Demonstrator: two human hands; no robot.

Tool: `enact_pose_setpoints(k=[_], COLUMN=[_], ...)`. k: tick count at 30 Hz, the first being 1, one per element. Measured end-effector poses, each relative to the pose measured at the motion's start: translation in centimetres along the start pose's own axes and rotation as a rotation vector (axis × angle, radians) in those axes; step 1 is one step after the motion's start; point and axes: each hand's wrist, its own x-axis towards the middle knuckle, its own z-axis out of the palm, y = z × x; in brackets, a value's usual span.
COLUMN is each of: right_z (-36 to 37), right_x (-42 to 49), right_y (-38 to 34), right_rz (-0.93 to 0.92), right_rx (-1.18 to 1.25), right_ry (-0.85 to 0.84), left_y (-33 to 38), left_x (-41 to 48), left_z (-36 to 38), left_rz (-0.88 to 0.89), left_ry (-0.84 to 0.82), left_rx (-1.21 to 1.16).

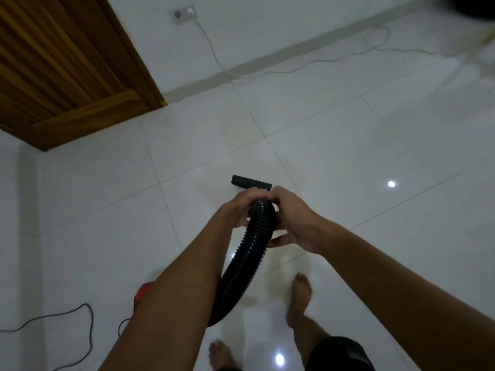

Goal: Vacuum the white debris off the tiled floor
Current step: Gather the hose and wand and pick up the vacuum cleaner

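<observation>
A black ribbed vacuum hose [249, 253] curves up from the floor between my arms. My left hand [237, 210] grips its upper end from the left, and my right hand [293, 218] grips it from the right, fingers curled round it. Just beyond my hands the black flat nozzle [250, 182] rests on the glossy white tiled floor [348, 156]. I can make out no white debris on the tiles around the nozzle. A red part of the vacuum body [143, 290] peeks out behind my left forearm.
A wooden door [61, 65] stands at the upper left. A white cable [294, 66] runs from a wall socket [183, 13] along the baseboard. A black cord [80, 314] loops on the floor at the lower left. My bare feet [301, 290] stand below the hose.
</observation>
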Motion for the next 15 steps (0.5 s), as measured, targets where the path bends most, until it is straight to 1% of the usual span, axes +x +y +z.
enact_pose_setpoints(k=[2,3,5,7,9,11,13,14,15], right_z=[2.2,3.5,5.8,8.5,11.0,13.5,15.6,16.5,17.4], right_x=[-1.3,-1.6,-1.7,-1.5,-1.1,-0.8,-0.6,-0.8,-1.1], right_y=[1.8,3.0,5.4,6.8,7.0,6.5,6.0,5.9,5.8], right_rz=[-0.141,-0.221,-0.406,-0.550,-0.604,-0.576,-0.553,-0.549,-0.552], right_rx=[0.024,-0.051,-0.342,-0.603,-0.717,-0.667,-0.576,-0.543,-0.523], right_ry=[-0.032,-0.015,0.055,0.193,0.332,0.390,0.446,0.458,0.471], left_y=[-0.4,-1.0,-3.1,-6.4,-10.5,-15.0,-19.4,-21.9,-23.8], left_x=[-3.0,-4.3,-7.3,-11.3,-16.4,-21.2,-25.4,-26.7,-28.1], left_z=[-1.9,-3.0,-5.5,-8.2,-10.6,-12.9,-14.7,-15.4,-15.7], left_rz=[0.008,-0.009,-0.013,-0.001,0.052,0.141,0.175,0.185,0.214], left_ry=[-0.032,-0.062,-0.108,-0.070,0.005,0.160,0.313,0.357,0.367], left_rx=[0.052,0.067,0.107,0.137,0.195,0.166,0.008,-0.025,-0.016])
